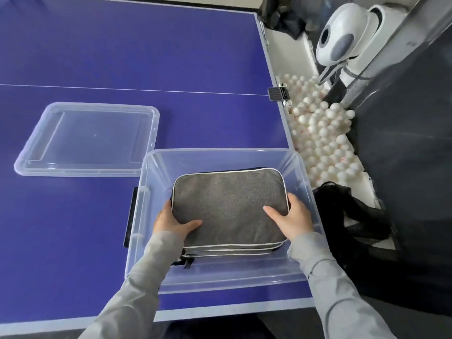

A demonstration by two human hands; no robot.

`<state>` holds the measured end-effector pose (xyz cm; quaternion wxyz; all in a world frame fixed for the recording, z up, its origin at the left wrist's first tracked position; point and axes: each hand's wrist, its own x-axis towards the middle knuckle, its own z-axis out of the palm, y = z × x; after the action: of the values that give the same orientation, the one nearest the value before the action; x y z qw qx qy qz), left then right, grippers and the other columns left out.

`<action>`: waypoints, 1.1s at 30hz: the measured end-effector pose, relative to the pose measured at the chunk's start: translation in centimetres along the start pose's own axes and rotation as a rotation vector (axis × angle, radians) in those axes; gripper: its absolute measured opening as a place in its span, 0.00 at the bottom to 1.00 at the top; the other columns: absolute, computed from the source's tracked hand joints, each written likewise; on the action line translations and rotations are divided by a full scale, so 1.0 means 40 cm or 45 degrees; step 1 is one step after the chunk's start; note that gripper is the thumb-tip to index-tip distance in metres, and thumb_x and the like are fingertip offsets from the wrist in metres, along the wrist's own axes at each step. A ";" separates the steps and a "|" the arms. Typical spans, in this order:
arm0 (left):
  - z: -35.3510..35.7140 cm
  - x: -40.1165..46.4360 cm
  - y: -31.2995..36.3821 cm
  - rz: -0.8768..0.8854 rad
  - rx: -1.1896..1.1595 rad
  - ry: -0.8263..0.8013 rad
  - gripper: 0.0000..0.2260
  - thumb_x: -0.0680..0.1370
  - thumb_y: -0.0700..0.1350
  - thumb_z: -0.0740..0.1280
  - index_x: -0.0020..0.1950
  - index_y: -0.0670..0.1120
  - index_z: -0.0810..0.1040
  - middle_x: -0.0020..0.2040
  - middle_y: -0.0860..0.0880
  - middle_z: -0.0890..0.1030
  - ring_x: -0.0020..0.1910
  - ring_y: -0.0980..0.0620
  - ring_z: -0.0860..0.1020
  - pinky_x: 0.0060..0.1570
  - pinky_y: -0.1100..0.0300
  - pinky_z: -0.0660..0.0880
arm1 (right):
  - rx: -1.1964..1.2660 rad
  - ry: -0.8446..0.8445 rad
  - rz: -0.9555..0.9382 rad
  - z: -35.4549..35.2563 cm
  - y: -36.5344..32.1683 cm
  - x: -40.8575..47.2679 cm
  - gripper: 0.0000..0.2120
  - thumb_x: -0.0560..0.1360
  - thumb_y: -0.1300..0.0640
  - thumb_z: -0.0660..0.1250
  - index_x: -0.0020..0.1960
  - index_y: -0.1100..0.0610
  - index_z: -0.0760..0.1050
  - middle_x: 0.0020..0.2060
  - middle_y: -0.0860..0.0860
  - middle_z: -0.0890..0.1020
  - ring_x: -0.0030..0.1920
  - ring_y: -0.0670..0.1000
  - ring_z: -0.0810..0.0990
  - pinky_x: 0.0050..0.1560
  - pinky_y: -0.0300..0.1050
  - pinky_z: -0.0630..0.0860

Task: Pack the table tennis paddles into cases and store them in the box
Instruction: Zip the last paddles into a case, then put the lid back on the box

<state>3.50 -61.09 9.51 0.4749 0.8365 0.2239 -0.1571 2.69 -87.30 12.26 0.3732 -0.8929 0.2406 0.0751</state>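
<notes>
Your left hand [172, 222] grips the near-left edge of the grey case [228, 206]: the thumb lies across its top and the fingers curl down its side. Your right hand [291, 217] holds the right edge the same way, thumb flat on the grey fabric, fingers wrapped over the white-piped rim. Both sleeves are grey and reach in over the near wall of the clear box [220, 155].

The case lies flat inside the box, on top of at least one more case, whose white-piped edges show stacked beneath it along the near side. A black zipper pull [187, 263] hangs at the near-left corner of the stack. How many cases are in the stack cannot be told.

The box stands on the near-right part of the blue table [146, 50], close to its right edge. A dark latch [130, 216] shows on its left wall. The clear lid [88, 140] lies flat on the table to the far left of the box, just beside its far-left corner.

Off the table's right edge, a heap of white balls [322, 138] lies in a trough, with a white ball machine [342, 37] beyond it and black netting [354, 216] nearer to you.
</notes>
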 end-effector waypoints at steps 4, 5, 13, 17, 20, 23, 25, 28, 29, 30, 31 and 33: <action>0.006 -0.010 -0.005 0.005 -0.049 0.000 0.37 0.65 0.43 0.79 0.70 0.49 0.67 0.62 0.45 0.75 0.61 0.44 0.74 0.62 0.47 0.71 | -0.017 0.028 -0.024 0.006 0.011 -0.009 0.24 0.68 0.49 0.74 0.58 0.59 0.73 0.53 0.57 0.78 0.54 0.58 0.76 0.55 0.48 0.72; 0.007 -0.012 -0.008 0.006 -0.049 -0.003 0.37 0.65 0.43 0.79 0.70 0.48 0.67 0.63 0.44 0.75 0.61 0.44 0.74 0.63 0.47 0.71 | -0.020 0.030 -0.028 0.008 0.014 -0.011 0.24 0.68 0.49 0.74 0.58 0.60 0.73 0.52 0.58 0.78 0.54 0.59 0.76 0.56 0.49 0.72; 0.015 -0.030 -0.004 0.022 0.133 0.047 0.38 0.68 0.48 0.76 0.73 0.45 0.61 0.66 0.43 0.66 0.66 0.43 0.68 0.67 0.53 0.65 | -0.046 0.035 -0.024 0.015 0.013 -0.007 0.26 0.69 0.50 0.73 0.61 0.63 0.72 0.55 0.61 0.76 0.58 0.61 0.73 0.60 0.51 0.69; 0.012 -0.068 0.011 0.251 0.317 0.113 0.38 0.73 0.49 0.72 0.76 0.43 0.55 0.72 0.44 0.60 0.71 0.45 0.60 0.70 0.56 0.59 | -0.061 0.123 -0.089 -0.002 -0.004 -0.029 0.36 0.70 0.51 0.73 0.71 0.63 0.63 0.64 0.61 0.71 0.67 0.60 0.68 0.68 0.52 0.62; -0.011 -0.097 0.032 0.452 0.331 0.163 0.36 0.75 0.53 0.68 0.77 0.46 0.54 0.73 0.49 0.60 0.71 0.49 0.59 0.68 0.58 0.60 | -0.051 0.262 -0.241 -0.009 -0.047 -0.049 0.34 0.71 0.53 0.72 0.71 0.63 0.64 0.65 0.61 0.71 0.67 0.60 0.67 0.68 0.52 0.61; -0.072 -0.100 0.062 0.631 0.338 0.232 0.32 0.74 0.53 0.69 0.74 0.45 0.61 0.71 0.48 0.66 0.69 0.47 0.65 0.66 0.59 0.61 | -0.101 0.322 -0.387 0.008 -0.118 -0.055 0.28 0.72 0.54 0.71 0.68 0.63 0.68 0.62 0.61 0.74 0.64 0.60 0.69 0.66 0.50 0.62; -0.147 -0.078 0.066 0.646 0.333 0.323 0.31 0.74 0.53 0.70 0.72 0.43 0.65 0.69 0.46 0.70 0.66 0.44 0.68 0.64 0.56 0.62 | -0.099 0.311 -0.459 0.037 -0.180 -0.054 0.26 0.73 0.54 0.70 0.67 0.64 0.69 0.61 0.61 0.75 0.64 0.61 0.69 0.66 0.51 0.63; -0.296 -0.006 0.024 0.527 0.304 0.458 0.30 0.74 0.53 0.69 0.72 0.43 0.66 0.69 0.45 0.70 0.67 0.43 0.68 0.64 0.52 0.64 | -0.081 0.284 -0.542 0.115 -0.292 -0.048 0.24 0.74 0.56 0.69 0.66 0.64 0.70 0.61 0.61 0.75 0.64 0.61 0.70 0.66 0.51 0.63; -0.352 0.024 -0.002 0.472 0.294 0.491 0.29 0.74 0.53 0.69 0.72 0.43 0.66 0.69 0.45 0.69 0.67 0.43 0.67 0.65 0.52 0.64 | -0.053 0.264 -0.564 0.149 -0.333 -0.046 0.24 0.74 0.56 0.69 0.66 0.65 0.70 0.61 0.61 0.75 0.64 0.61 0.70 0.66 0.50 0.63; -0.411 0.057 -0.032 0.415 0.289 0.517 0.29 0.75 0.53 0.68 0.72 0.43 0.66 0.69 0.45 0.69 0.68 0.43 0.66 0.65 0.51 0.65 | -0.035 0.241 -0.589 0.187 -0.376 -0.044 0.23 0.74 0.57 0.69 0.66 0.65 0.70 0.61 0.61 0.75 0.64 0.60 0.70 0.66 0.50 0.62; -0.469 0.094 -0.064 0.359 0.297 0.532 0.29 0.75 0.53 0.67 0.73 0.43 0.65 0.69 0.45 0.68 0.68 0.44 0.66 0.65 0.51 0.65 | -0.037 0.217 -0.614 0.226 -0.421 -0.040 0.23 0.74 0.57 0.69 0.66 0.65 0.70 0.61 0.60 0.75 0.64 0.60 0.69 0.66 0.50 0.62; -0.582 0.173 -0.132 0.233 0.348 0.515 0.29 0.76 0.54 0.66 0.73 0.43 0.64 0.70 0.45 0.68 0.68 0.43 0.66 0.66 0.48 0.66 | -0.078 0.158 -0.636 0.310 -0.512 -0.028 0.24 0.75 0.56 0.68 0.66 0.65 0.70 0.62 0.60 0.74 0.65 0.60 0.69 0.66 0.48 0.61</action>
<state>7.79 -37.05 14.03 0.3153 0.9240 0.2145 0.0283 12.22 -65.73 16.71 0.3375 -0.9384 0.0326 -0.0669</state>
